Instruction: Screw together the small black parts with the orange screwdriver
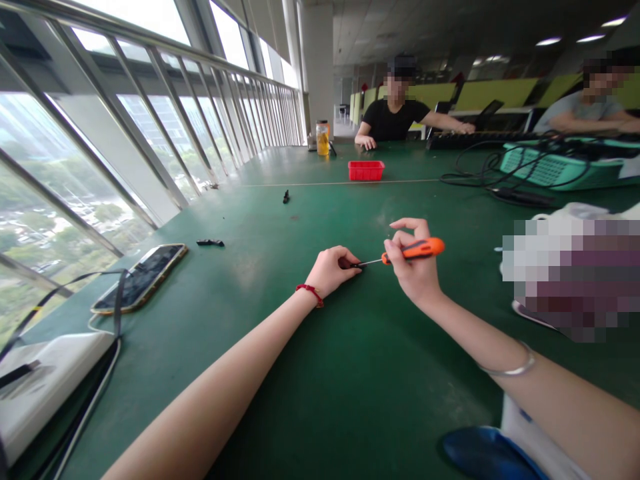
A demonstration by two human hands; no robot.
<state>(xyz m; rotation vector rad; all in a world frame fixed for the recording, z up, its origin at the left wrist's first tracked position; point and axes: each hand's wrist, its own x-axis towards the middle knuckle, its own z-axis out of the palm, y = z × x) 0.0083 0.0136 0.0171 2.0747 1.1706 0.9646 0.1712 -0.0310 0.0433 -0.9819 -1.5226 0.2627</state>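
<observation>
1. The left hand point(331, 269) rests knuckles-up on the green table point(280, 373), curled tight over a small dark part point(354, 265) of which only a sliver shows at the fingertips; what the part is cannot be told.
2. The right hand point(414, 267) is wrapped around the orange handle of a screwdriver point(406, 252), index finger raised and curved above the handle.
3. The screwdriver's long axis runs nearly level across the view, handle toward 3 o'clock, thin metal shaft pointing toward 9 o'clock, rising slightly at the handle end.
4. The tip meets the small dark part just at the left hand's fingertips, so the part lies at 9 o'clock from the right hand and at 3 o'clock from the left hand.
5. The left hand is the nearer one, on the part itself; the right hand stands off by the length of the shaft.
6. Well apart at 9 to 10 o'clock lie a black piece point(210, 243) and a phone point(141, 277); at 12 o'clock, far up the table, stands a red tray point(366, 171), with another person's hand point(368, 142) beyond it.
</observation>
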